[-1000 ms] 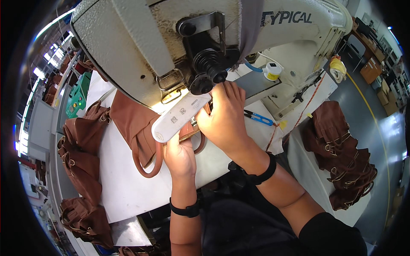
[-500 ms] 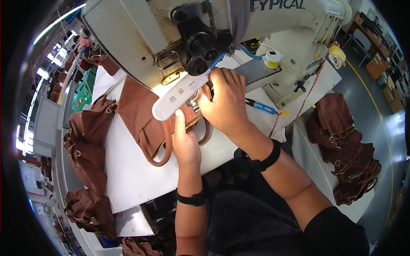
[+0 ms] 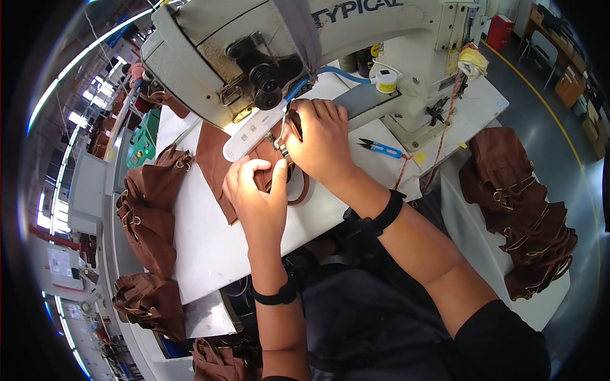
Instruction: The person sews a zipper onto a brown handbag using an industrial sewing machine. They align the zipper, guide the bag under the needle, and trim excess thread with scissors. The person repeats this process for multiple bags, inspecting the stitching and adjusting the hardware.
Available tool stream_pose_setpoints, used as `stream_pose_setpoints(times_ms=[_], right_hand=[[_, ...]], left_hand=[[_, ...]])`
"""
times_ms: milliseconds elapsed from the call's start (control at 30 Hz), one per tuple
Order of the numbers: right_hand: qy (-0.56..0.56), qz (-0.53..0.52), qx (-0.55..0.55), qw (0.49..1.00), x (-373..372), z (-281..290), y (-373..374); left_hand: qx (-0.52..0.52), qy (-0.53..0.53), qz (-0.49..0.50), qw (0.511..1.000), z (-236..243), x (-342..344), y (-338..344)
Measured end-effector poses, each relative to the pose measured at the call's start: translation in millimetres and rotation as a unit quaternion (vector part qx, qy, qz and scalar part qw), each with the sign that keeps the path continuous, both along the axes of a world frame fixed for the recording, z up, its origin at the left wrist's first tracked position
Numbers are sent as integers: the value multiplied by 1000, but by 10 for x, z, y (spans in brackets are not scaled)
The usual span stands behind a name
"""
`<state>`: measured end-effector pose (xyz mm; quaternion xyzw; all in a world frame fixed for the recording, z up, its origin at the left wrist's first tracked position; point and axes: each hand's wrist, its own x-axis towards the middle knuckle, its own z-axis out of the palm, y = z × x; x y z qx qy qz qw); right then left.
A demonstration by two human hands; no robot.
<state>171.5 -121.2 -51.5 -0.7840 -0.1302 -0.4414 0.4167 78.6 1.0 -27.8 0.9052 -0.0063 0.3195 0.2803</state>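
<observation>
A brown leather bag [image 3: 215,152] lies on the white table under the head of a sewing machine [image 3: 190,73]. My right hand [image 3: 323,143] is closed on the bag's edge and metal fitting close to the needle area, its fingers partly hidden behind the machine's white lamp bar [image 3: 251,133]. Lower and to the left, my left hand [image 3: 259,197] curls over the bag, thumb and forefinger bent around brown leather. One rounded bag handle [image 3: 301,192] shows between the two hands; the other is covered by my left hand.
Blue thread snips [image 3: 381,148] lie right of my right hand. Brown bags [image 3: 149,235] hang along the table's left side, and more bags [image 3: 518,209] are piled at right. A small white bottle [image 3: 386,81] stands by the machine arm; a red-white cord [image 3: 448,120] hangs there.
My left hand has shifted left and spread its thumb from its fingers, covering the left handle. My right hand stays on the bag. The whole view has tilted and shifted slightly.
</observation>
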Motion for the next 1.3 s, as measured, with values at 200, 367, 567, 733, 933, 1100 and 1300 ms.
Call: stream_pose_setpoints(times_ms=[200,367,567,733,933,1100,1300], right_hand=[[5,0,-10,1000,-1,-34,-23],[9,0,-15,1000,-21,-49,-18],[-10,-18,-40,999,-1,-30,-21],[6,-13,-39,999,3,-11,-14],[7,-8,-45,999,-1,2,-35],[35,40,-55,997,-74,17,-149],[49,149,-128,979,-512,407,-858]], left_hand=[[-57,60,-55,995,43,118,64],[-120,107,-58,985,29,248,190],[-153,91,-59,982,-25,385,238],[29,-27,-13,999,-115,343,296],[108,-79,-157,979,-264,122,206],[94,-113,-134,980,-331,154,202],[144,-134,-132,972,-271,129,249]])
